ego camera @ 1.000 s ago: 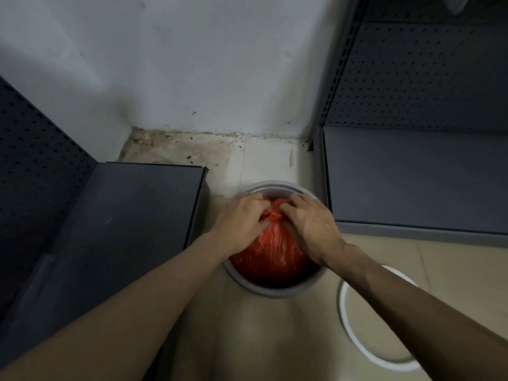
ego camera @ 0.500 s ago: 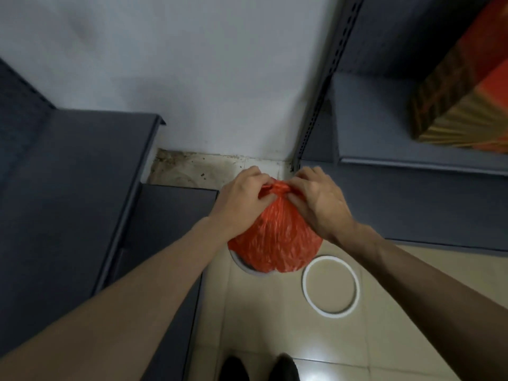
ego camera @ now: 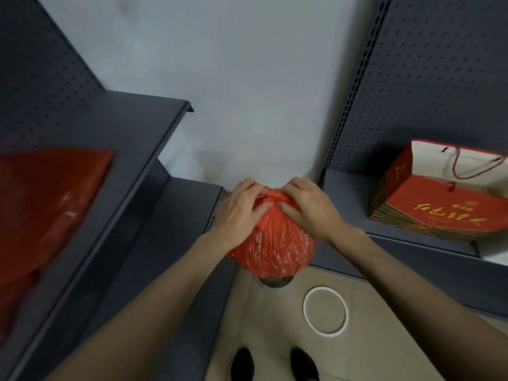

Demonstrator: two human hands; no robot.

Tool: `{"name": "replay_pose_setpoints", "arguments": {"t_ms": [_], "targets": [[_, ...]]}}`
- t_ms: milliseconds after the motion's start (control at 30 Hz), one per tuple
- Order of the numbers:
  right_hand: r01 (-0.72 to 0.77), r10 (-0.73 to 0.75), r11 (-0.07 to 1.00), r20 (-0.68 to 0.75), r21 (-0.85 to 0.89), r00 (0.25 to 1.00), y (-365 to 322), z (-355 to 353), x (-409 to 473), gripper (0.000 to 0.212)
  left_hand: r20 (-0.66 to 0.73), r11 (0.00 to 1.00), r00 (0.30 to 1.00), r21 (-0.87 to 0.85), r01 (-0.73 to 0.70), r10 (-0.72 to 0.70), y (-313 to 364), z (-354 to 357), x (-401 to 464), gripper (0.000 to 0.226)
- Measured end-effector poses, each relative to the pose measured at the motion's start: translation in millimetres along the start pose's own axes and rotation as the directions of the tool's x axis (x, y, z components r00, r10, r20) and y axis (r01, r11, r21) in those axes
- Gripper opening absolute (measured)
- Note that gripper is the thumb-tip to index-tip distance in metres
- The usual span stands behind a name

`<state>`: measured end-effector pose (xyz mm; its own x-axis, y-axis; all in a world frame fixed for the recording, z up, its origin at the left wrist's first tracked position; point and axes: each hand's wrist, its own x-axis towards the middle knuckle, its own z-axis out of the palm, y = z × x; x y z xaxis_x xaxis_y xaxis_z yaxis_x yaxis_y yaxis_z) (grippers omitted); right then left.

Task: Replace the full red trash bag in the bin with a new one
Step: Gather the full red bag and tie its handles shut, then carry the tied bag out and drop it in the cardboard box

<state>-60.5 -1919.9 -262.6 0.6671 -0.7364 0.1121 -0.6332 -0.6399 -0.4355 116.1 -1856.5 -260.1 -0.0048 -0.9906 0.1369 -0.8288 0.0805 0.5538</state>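
The full red trash bag [ego camera: 276, 243] hangs in the air in front of me, bulging and round, well above the floor. My left hand [ego camera: 242, 213] and my right hand [ego camera: 309, 209] both pinch its gathered neck at the top. Under the bag only a sliver of the grey bin [ego camera: 275, 282] shows on the floor; the bag hides the rest. A flat red plastic bag [ego camera: 46, 199] lies on the dark shelf at the left.
Dark metal shelves [ego camera: 115, 149] stand at the left and right of a white wall. A red paper gift bag [ego camera: 445, 199] sits on the right shelf. A white ring [ego camera: 304, 312] lies on the tiled floor beside the bin. My shoes [ego camera: 242, 362] show at the bottom.
Both hands have lifted the red bag up out of the bin, and my view has risen with it. The bin now sits far below the bag.
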Motion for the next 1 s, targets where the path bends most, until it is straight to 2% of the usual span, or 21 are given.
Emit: {"name": "replay_pose_setpoints", "arguments": {"t_ms": [133,233,500,700,900,1000], "targets": [[0.196,-0.197,0.980,0.067,0.024,0.978,-20.6,-32.2,4.8,0.031,-0.049,0.995,0.994,0.005,0.097,-0.096,22.4,-32.7,-25.2,0.020],[0.326,-0.329,0.944,0.079,0.040,0.941,-44.3,-47.6,13.1,0.028,-0.164,0.985,0.972,0.003,0.171,-0.168,32.3,-55.9,-46.7,0.017],[0.609,-0.615,0.788,0.121,0.086,0.779,-163.4,-66.1,24.3,0.027,-0.450,0.938,0.844,0.041,0.344,-0.291,52.4,-134.2,-151.7,0.011],[0.768,-0.788,0.615,0.129,0.178,0.602,-289.3,-61.5,-12.2,0.041,-0.644,0.868,0.671,0.021,0.496,-0.367,72.6,-191.2,-275.2,0.014],[0.867,-0.903,0.430,0.122,0.252,0.413,-424.7,-36.4,-99.9,0.034,-0.763,0.757,0.471,-0.037,0.652,-0.443,108.3,-222.6,-435.9,0.017],[0.898,-0.949,0.315,0.119,0.309,0.292,-488.9,-18.5,-159.9,0.027,-0.805,0.675,0.353,-0.078,0.734,-0.477,132.1,-228.3,-524.7,0.018]]}}
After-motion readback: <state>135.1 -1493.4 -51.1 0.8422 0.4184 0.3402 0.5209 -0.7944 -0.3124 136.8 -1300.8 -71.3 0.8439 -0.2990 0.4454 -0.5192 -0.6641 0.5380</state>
